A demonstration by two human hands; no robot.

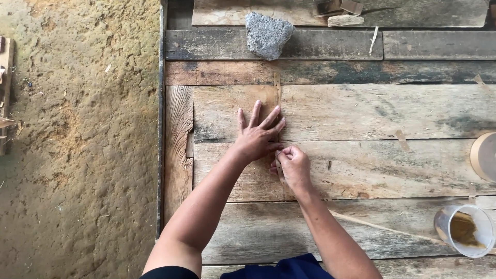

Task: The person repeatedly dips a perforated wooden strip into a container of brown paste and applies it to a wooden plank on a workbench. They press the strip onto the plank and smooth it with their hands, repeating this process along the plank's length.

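My left hand (257, 133) lies flat, fingers spread, on a thin brown veneer sheet (227, 106) on the plank table. A narrow brown strip (277, 88) runs down along the sheet's right edge. My right hand (292, 165) sits just below and right of the left one. Its fingertips pinch the lower part of that strip against the boards.
A grey rough stone (267, 34) rests on the far planks, with small wood offcuts (345, 19) beside it. A clear plastic cup (465, 230) with brownish contents stands at the near right. A roll of tape (484, 156) shows at the right edge. Sandy ground (77, 139) lies left of the table.
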